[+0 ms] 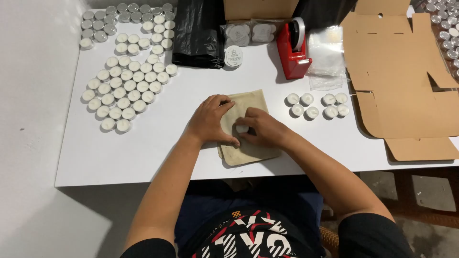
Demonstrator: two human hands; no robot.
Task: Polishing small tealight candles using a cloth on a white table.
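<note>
Between the two hands, on a tan cloth (248, 148) near the front edge of the white desk (158, 157), sits one small white candle (242, 128). The right hand (264, 128) pinches it with its fingertips, so that grip is closed on the candle. The left hand (210, 119) lies flat on the cloth just beside it, fingers spread, holding nothing and only pressing the cloth down.

The candle peeks out right at the tips of the right hand's fingers, touching the cloth below.

What could go wrong? The candle is little and round, so it could slip out of the pinch and roll off the cloth. If the left hand lets the cloth slide, the cloth could bunch up, since its near corner already hangs close to the desk edge.

Farther out, eight more candles (315, 105) stand in two small groups to the right. A big crowd of candles (126, 91) fills the left side. A red tape holder (293, 50), a black bag (198, 33) and a flat cardboard box (401, 81) lie at the back and right.
</note>
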